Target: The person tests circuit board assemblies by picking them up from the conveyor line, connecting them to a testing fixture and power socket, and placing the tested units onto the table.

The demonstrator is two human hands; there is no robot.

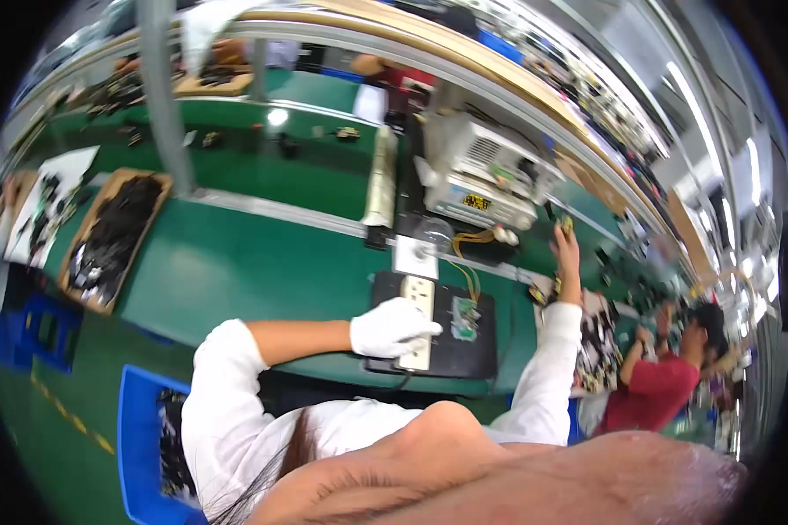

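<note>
My left hand [394,329], in a white glove, lies over the white power strip [418,296] with its fingers curled together; what they hold, if anything, is hidden. Beside it, a small green circuit board [465,320] with wires rests on the black pad [481,348]. My right hand [567,254] is bare and stretched far forward on the right, closed on a small yellow-green part [567,225]. Yellow wires [471,238] run from the white instrument [479,203] toward the board.
A cardboard tray [111,236] of black parts sits on the green bench [228,271] at left. A blue bin [140,446] stands below. Dark parts on white sheets [595,350] lie right, near a co-worker in red [652,389]. A metal post [160,96] rises at left.
</note>
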